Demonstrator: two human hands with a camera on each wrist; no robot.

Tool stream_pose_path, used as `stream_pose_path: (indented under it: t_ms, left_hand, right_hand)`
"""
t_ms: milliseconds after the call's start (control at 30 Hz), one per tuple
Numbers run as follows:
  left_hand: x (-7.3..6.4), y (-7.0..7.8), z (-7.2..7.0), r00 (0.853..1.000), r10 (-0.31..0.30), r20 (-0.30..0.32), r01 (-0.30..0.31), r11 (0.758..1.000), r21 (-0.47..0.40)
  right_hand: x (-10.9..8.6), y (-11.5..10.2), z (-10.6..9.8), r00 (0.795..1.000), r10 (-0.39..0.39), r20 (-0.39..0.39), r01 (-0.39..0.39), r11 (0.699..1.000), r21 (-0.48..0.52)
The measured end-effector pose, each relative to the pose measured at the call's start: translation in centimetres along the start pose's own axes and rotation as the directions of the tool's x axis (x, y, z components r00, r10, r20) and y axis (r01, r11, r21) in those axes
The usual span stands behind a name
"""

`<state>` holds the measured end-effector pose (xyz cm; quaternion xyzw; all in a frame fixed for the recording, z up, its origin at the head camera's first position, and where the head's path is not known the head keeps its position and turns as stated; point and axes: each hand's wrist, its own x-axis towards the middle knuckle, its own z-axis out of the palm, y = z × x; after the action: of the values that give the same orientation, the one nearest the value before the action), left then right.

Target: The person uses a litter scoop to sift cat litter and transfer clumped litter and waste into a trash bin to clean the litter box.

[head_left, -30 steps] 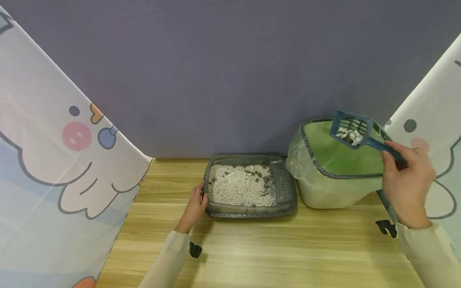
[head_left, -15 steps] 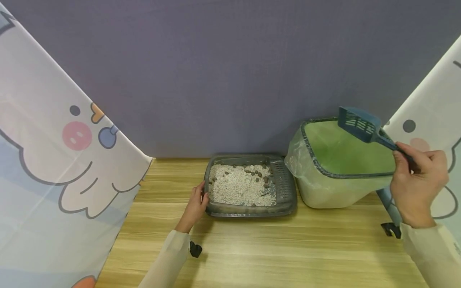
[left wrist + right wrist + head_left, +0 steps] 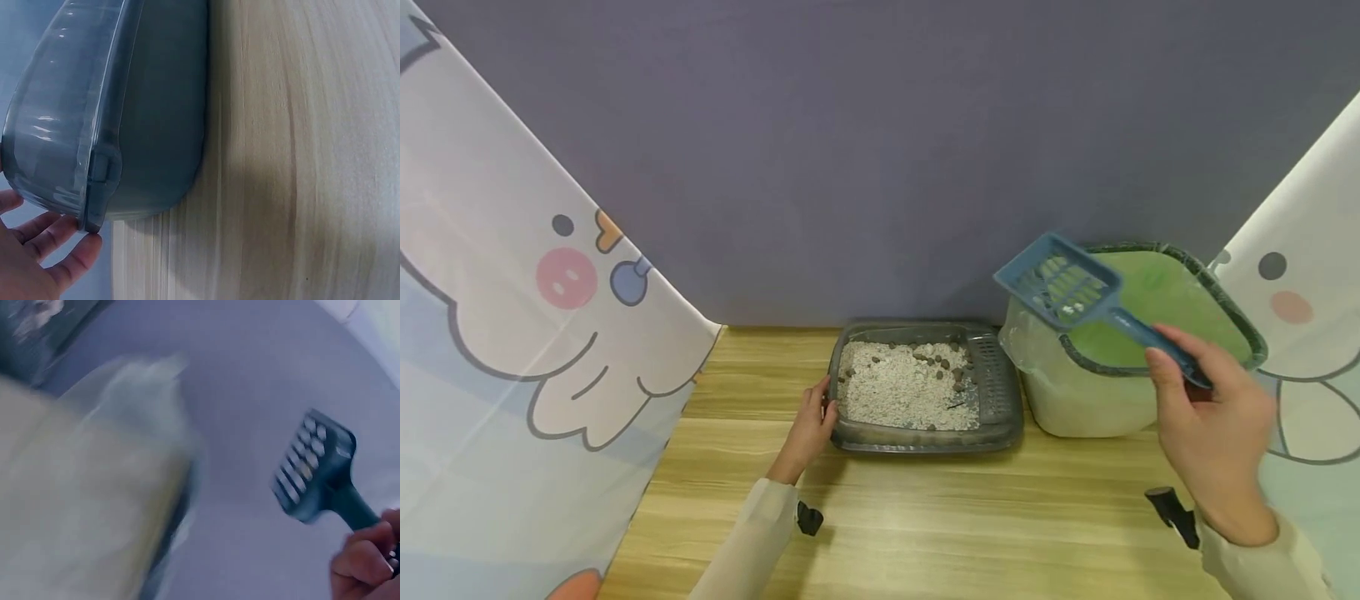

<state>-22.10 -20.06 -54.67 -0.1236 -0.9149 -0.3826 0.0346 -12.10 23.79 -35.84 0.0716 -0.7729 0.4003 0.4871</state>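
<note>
My right hand (image 3: 1213,433) grips the handle of a blue slotted litter scoop (image 3: 1108,304). The scoop's head is raised over the left rim of the bin, and a few pale bits show among its slots. In the right wrist view the scoop (image 3: 319,465) appears from another side, thumb and fingers around its handle. My left hand (image 3: 808,429) holds the left rim of a grey litter box (image 3: 917,442). Up close in the left wrist view, the box's rim (image 3: 103,169) sits between thumb and fingers. Pale litter (image 3: 898,392) with several brown lumps fills the box.
A pale green bin (image 3: 1090,408) with a clear plastic liner stands right beside the litter box. Behind both rises a grey-purple backdrop (image 3: 850,167); printed cartoon panels (image 3: 490,333) slant in at both sides. The wooden tabletop (image 3: 925,517) stretches out in front.
My right hand tipped the scoop over the bin, and most of its white clumps left it. Now the scoop has swung left and turned back face up. My left hand stays on the box.
</note>
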Motion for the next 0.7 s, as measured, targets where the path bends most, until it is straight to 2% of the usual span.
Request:
stream_pose_path:
  t_ms: [67, 133, 233, 333, 500, 700]
  left_hand:
    - [-0.1, 0.1, 0.0, 1.0, 0.0, 0.004, 0.0, 1.0, -0.006]
    - [-0.1, 0.1, 0.0, 1.0, 0.001, 0.005, -0.001, 1.0, -0.011]
    - [-0.1, 0.1, -0.1, 1.0, 0.001, 0.002, -0.001, 1.0, -0.024]
    - [0.0, 0.0, -0.1, 1.0, -0.002, -0.001, 0.002, 1.0, -0.025]
    - [0.2, -0.3, 0.1, 1.0, -0.003, 0.002, 0.004, 0.999, -0.032]
    - [0.4, -0.3, 0.3, 1.0, -0.006, 0.001, 0.006, 0.999, -0.038]
  right_hand:
    - [-0.6, -1.3, 0.5, 0.994, -0.033, 0.108, 0.035, 0.999, -0.023]
    - [-1.4, -2.0, 1.4, 0.971, -0.052, 0.232, 0.061, 0.998, -0.035]
    - [-3.0, -1.6, 3.9, 0.907, -0.025, 0.42, 0.042, 0.999, -0.03]
    - [-5.0, 0.1, 7.2, 0.838, 0.039, 0.544, -0.026, 0.999, -0.031]
    - [-7.9, 2.4, 11.1, 0.743, 0.161, 0.649, -0.104, 0.987, -0.127]
    - [-9.0, 3.3, 13.0, 0.653, 0.233, 0.72, -0.096, 0.969, -0.226]
